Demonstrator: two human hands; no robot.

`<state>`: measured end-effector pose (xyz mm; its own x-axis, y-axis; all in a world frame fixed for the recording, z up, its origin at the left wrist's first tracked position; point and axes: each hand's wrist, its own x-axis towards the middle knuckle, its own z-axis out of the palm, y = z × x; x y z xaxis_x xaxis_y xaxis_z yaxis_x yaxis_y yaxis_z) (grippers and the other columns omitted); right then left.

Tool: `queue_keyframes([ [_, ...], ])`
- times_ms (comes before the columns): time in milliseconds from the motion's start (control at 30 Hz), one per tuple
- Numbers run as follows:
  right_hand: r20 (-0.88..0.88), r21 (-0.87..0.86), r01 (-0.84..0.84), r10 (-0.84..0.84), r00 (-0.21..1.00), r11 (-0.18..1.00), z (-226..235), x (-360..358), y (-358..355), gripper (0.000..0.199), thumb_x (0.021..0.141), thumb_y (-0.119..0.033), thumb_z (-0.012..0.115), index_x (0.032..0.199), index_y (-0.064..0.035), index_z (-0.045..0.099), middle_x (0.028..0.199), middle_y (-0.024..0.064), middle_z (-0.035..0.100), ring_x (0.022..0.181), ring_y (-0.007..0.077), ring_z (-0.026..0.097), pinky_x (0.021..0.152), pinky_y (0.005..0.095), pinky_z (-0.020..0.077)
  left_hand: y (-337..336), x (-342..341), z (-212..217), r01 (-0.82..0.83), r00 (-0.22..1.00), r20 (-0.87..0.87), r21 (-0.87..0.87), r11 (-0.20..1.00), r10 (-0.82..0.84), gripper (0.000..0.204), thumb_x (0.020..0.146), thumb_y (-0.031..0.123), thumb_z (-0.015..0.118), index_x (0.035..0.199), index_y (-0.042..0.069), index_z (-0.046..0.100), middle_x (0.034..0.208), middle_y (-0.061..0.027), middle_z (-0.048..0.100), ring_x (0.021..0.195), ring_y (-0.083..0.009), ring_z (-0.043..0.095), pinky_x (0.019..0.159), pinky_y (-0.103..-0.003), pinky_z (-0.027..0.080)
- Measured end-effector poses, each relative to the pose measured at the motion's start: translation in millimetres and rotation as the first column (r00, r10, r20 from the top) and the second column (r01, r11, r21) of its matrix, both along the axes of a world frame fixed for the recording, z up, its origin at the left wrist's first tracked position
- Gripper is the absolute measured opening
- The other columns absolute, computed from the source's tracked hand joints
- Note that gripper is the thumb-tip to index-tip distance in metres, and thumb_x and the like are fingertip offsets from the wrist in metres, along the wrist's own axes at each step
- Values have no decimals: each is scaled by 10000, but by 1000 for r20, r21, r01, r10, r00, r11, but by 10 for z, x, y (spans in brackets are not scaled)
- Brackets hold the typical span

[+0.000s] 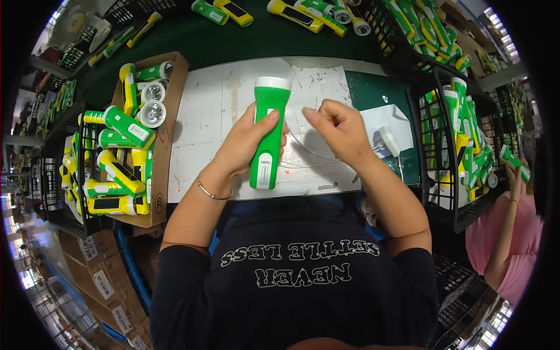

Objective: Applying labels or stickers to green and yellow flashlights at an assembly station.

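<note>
A green flashlight [271,122] with a white head stands upright in front of me, head end away from me. My left hand [252,135] is wrapped round its body, with the thumb lying along the front. A white plate shows near its lower end. To the right of the flashlight and apart from it, my right hand [341,129] is raised with its fingers curled in and the thumb pointing toward the flashlight. I see nothing held in it, though the inside of the fist is partly hidden. Beneath both hands lies a white work surface [204,105].
At left, a cardboard box [175,111] holds green and yellow flashlights. Black crates [429,146] with more flashlights stand at right. A white charger [388,140] with a thin cable lies beside my right arm. Flashlights [294,14] lie along the far side. A person in pink [507,233] works at far right.
</note>
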<state>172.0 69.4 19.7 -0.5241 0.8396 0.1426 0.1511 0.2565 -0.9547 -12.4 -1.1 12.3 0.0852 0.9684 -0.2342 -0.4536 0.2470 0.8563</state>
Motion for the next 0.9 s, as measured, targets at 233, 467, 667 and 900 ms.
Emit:
queue_keyframes([
  [233, 303, 31, -349, 324, 896, 937, 245, 99, 251, 569, 701, -232, 764, 1209, -131, 529, 725, -21, 507, 574, 29, 386, 511, 169, 319, -117, -35, 228, 297, 513, -859, 182, 938, 4, 482, 800, 210, 636, 1192, 24, 426, 1004, -161, 586, 916, -296, 595, 769, -367, 485],
  [467, 163, -161, -241, 266, 950, 957, 202, 277, 286, 641, 632, -229, 809, 1205, -134, 538, 819, -37, 529, 539, 24, 311, 489, 177, 295, -291, -587, 367, 386, 98, -995, 30, 922, -9, 338, 694, 102, 640, 1006, 21, 538, 922, -173, 601, 879, -344, 587, 765, -387, 479],
  [667, 54, -276, -328, 355, 933, 904, 97, 83, 247, 676, 651, -83, 773, 1262, -83, 485, 924, -19, 524, 525, -7, 254, 491, 141, 246, -254, -516, 291, 416, 248, -958, -33, 909, -148, 375, 724, 149, 661, 1045, 11, 523, 883, -172, 603, 842, -336, 596, 742, -364, 469],
  [900, 588, 288, -94, -98, 803, 953, -575, -256, 57, 316, 782, -314, 645, 981, -75, 589, 851, 83, 612, 713, 265, 612, 633, 363, 495, -132, -470, -245, 187, 679, -719, -27, 982, -150, 600, 787, 265, 646, 1248, -9, 377, 1052, -225, 580, 937, -294, 599, 815, -341, 460],
])
